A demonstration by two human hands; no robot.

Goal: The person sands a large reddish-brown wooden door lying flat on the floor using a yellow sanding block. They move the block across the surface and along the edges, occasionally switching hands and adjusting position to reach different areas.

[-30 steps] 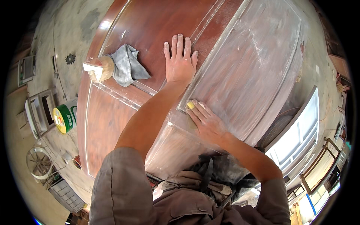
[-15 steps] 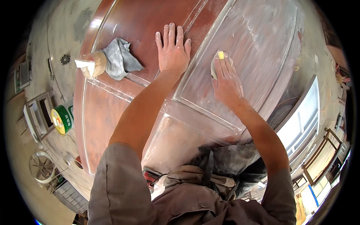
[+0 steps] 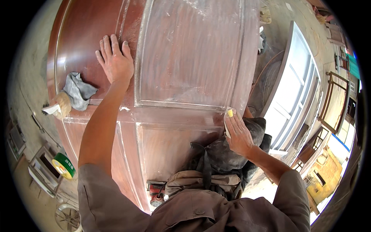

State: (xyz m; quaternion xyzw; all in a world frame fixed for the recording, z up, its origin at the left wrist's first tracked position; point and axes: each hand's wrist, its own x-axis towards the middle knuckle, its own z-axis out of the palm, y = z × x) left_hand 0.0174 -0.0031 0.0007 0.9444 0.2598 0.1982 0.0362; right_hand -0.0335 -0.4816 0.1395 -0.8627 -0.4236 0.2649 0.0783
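Observation:
A large reddish-brown wooden door (image 3: 181, 58) with raised panel mouldings lies in front of me, hazy with pale dust. My left hand (image 3: 116, 63) rests flat on its darker left part, fingers spread and holding nothing. At the lower right corner of the big panel, my right hand (image 3: 240, 136) presses a pale folded sheet of sandpaper (image 3: 227, 123) against the frame. Yellow tape (image 3: 230, 113) wraps one of its fingers. Left of my left forearm lies a crumpled grey cloth (image 3: 79, 91), beside a round tan object (image 3: 64, 105) with a white piece on it.
A red power tool (image 3: 157, 192) sits by the door's near edge, close to my body. A white panelled door (image 3: 290, 91) leans at the right. On the left stand a green-and-yellow bucket (image 3: 63, 166) and a spoked wheel (image 3: 67, 217).
My right hand has slid nearer with the sandpaper, from mid-panel to the panel's lower right corner. The view has shifted right; my left hand stays flat on the door.

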